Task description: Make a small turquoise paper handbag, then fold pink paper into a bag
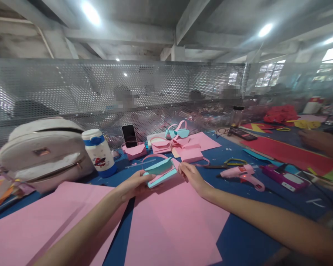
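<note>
A small paper handbag (160,170) in light blue and pink, with a thin pink loop handle, is tilted above the pink sheets. My left hand (135,183) grips its left end, thumb on the front. At the right end, the fingers of my right hand (192,178) are pinched together on a pink side piece of the bag. What lies exactly between those fingertips is hidden. Beneath both hands spreads pink paper (172,225). Just beyond the bag sit finished-looking pink paper handbags (190,153) and a blue and pink one (180,132).
To the right lie a pink glue gun (244,174), scissors (234,162) and a purple box (284,178) with a cable. A white backpack (47,151), a bottle (100,155) and a phone (129,135) stand left. A perforated metal screen (155,83) closes the back. Another person's hand (313,140) is far right.
</note>
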Tool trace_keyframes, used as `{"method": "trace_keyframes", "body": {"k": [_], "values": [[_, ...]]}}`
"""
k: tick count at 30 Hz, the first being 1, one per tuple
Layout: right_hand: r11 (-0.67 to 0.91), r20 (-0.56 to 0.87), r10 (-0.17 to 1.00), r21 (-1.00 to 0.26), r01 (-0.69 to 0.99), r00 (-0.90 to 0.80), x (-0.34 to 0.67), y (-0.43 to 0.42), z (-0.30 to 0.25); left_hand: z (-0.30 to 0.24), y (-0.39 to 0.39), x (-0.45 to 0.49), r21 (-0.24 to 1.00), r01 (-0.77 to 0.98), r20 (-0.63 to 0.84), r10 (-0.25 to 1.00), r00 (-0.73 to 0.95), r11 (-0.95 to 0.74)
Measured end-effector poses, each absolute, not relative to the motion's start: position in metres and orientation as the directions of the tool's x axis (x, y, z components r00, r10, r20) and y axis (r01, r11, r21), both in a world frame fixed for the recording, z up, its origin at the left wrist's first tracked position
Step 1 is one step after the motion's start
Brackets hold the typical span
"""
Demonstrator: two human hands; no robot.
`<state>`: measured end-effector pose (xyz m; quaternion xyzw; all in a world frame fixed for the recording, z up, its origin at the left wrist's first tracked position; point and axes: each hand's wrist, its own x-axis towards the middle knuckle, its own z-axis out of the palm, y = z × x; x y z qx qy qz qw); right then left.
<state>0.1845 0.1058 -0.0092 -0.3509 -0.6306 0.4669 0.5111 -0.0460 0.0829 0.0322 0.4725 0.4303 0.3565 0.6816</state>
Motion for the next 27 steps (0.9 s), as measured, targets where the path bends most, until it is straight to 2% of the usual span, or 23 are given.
{"method": "trace_keyframes", "body": {"k": [7,18,23,27], "values": [[0.294,0.289,0.916,-0.956,-0.027,-0.278,0.184,0.105,-0.013,0.018,0.094,-0.047,0.969,-0.126,-0.190,0.966,0.173,0.213],[0.304,0.304,0.913,-0.952,-0.042,-0.273,0.193,0.114,-0.001,-0.016,0.124,-0.063,0.989,0.141,0.064,0.987,-0.146,-0.043],[0.287,0.298,0.913,-0.955,-0.080,-0.278,0.195,0.115,0.001,-0.015,0.124,-0.067,0.915,0.350,0.237,0.969,-0.071,-0.198],[0.245,0.269,0.909,-0.963,-0.112,-0.318,0.194,0.112,-0.002,-0.007,0.109,-0.063,0.718,0.583,0.397,0.912,0.104,-0.380]]}}
